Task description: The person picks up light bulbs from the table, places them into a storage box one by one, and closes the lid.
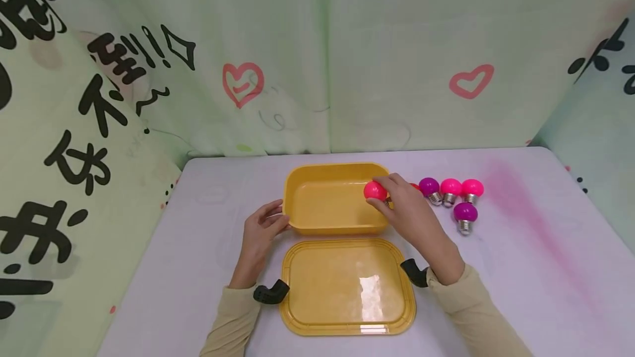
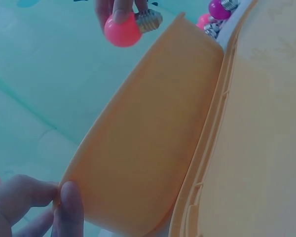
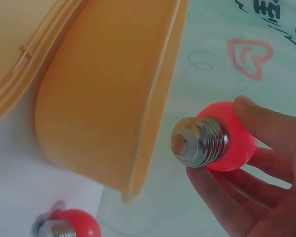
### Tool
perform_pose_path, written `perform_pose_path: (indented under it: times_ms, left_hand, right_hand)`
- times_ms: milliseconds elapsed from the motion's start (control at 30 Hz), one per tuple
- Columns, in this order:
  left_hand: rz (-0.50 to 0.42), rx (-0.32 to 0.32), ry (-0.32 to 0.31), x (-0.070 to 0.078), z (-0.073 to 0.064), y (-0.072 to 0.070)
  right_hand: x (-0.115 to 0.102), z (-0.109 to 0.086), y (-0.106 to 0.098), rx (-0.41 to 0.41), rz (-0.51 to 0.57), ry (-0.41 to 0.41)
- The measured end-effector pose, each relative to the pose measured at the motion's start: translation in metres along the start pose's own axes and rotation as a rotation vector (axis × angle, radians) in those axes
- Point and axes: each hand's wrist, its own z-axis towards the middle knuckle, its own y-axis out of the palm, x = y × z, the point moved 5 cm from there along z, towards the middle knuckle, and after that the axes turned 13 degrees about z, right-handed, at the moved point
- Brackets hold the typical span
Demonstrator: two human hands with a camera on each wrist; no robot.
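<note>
A pinkish-red light bulb (image 1: 375, 190) with a silver screw base is held in my right hand (image 1: 414, 211), above the right end of a deep yellow plastic box (image 1: 317, 200). In the right wrist view, thumb and fingers grip the round part of the bulb (image 3: 237, 143), and its metal base points toward the box. At the box's left side my left hand (image 1: 260, 244) pinches the rim between thumb and fingers, as the left wrist view shows. Nothing is visible inside the box. The yellow lid (image 1: 332, 285) lies flat in front of it.
Right of the box lie several more bulbs: a purple one (image 1: 429, 186), a pink one (image 1: 450, 187), another pink one (image 1: 473, 187), a nearer purple one (image 1: 465, 212) and a red one (image 3: 84, 223), mostly hidden in the head view. Cloth walls (image 1: 367, 70) border the white table (image 1: 526, 302).
</note>
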Motion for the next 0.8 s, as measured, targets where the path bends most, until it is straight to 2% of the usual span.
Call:
perform_pose_path:
  times_ms: [200,467,800]
  left_hand:
    - [-0.024,-0.009,0.013,0.001,0.000,0.000]
    - [-0.021,-0.004,0.019,-0.002,0.000,0.000]
    - [-0.038,0.002,0.013,-0.003,0.000,0.001]
  right_hand:
    - [-0.009,0.010,0.011,-0.016,0.034,-0.018]
    - [-0.018,0.024,0.027,-0.069,0.084,0.031]
    - [-0.029,0.043,0.046,-0.128,0.005,0.025]
